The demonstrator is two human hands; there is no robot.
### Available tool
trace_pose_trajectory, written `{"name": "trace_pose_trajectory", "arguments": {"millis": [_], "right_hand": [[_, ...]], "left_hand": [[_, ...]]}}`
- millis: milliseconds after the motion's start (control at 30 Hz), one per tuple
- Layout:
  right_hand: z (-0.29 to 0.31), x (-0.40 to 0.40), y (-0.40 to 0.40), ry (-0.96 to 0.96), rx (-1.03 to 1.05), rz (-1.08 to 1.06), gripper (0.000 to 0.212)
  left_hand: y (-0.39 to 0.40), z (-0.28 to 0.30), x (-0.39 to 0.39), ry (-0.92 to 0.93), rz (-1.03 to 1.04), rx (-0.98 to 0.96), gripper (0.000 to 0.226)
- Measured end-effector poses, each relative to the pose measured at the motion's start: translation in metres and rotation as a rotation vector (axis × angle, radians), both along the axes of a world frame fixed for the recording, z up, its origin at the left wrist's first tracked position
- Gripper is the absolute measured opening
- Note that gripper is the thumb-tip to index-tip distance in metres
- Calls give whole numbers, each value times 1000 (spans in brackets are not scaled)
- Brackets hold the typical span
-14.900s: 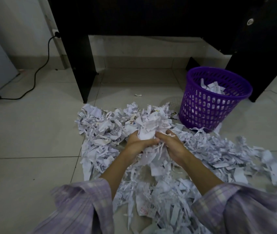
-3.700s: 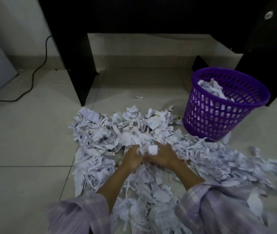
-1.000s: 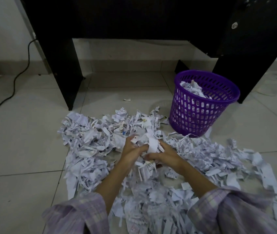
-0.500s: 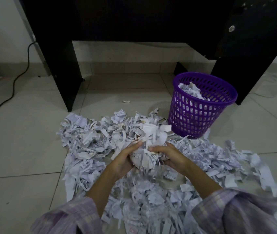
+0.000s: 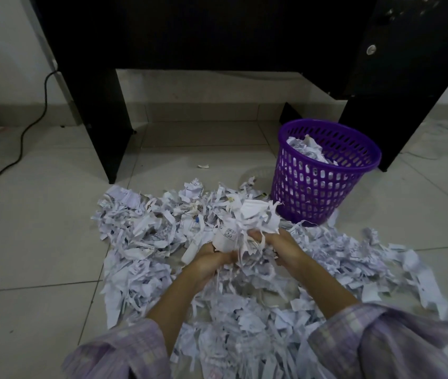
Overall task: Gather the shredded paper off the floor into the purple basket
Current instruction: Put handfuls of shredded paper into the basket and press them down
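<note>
A wide heap of white shredded paper (image 5: 146, 242) covers the tiled floor in front of me. My left hand (image 5: 209, 259) and my right hand (image 5: 283, 247) cup a bunch of shreds (image 5: 244, 228) between them, lifted a little above the heap. Strips hang down from the bunch between my palms. The purple basket (image 5: 318, 190) stands upright to the right beyond the heap, partly filled with paper. The bunch is just left of the basket's base and below its rim.
A black desk spans the back, its left leg (image 5: 99, 127) beyond the heap and its right leg (image 5: 392, 132) behind the basket. A black cable (image 5: 23, 138) runs along the floor at far left. One stray scrap (image 5: 203, 166) lies under the desk.
Both hands pressed together in the heap, closed around a bunch of shreds and raised it off the floor, slightly toward the basket.
</note>
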State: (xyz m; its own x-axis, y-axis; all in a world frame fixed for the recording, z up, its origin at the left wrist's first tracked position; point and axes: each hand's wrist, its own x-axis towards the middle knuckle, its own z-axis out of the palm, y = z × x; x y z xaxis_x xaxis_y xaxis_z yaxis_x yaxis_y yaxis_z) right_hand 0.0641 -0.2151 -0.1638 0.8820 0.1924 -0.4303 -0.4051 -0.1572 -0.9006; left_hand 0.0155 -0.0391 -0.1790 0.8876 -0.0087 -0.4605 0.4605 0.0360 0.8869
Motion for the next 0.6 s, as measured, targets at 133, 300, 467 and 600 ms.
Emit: {"name": "trace_pose_trajectory", "arguments": {"millis": [133, 300, 467, 600], "right_hand": [[-2, 6, -4, -77, -90, -40, 39], [1, 10, -23, -42, -56, -131, 36], [-6, 13, -28, -50, -36, -196, 46], [-5, 15, -27, -111, -26, -263, 42]], "left_hand": [[-1, 1, 1, 16, -19, 137, 29], [9, -3, -5, 13, 12, 137, 11], [14, -3, -4, -47, 35, 247, 27], [14, 1, -1, -102, 58, 329, 37]]}}
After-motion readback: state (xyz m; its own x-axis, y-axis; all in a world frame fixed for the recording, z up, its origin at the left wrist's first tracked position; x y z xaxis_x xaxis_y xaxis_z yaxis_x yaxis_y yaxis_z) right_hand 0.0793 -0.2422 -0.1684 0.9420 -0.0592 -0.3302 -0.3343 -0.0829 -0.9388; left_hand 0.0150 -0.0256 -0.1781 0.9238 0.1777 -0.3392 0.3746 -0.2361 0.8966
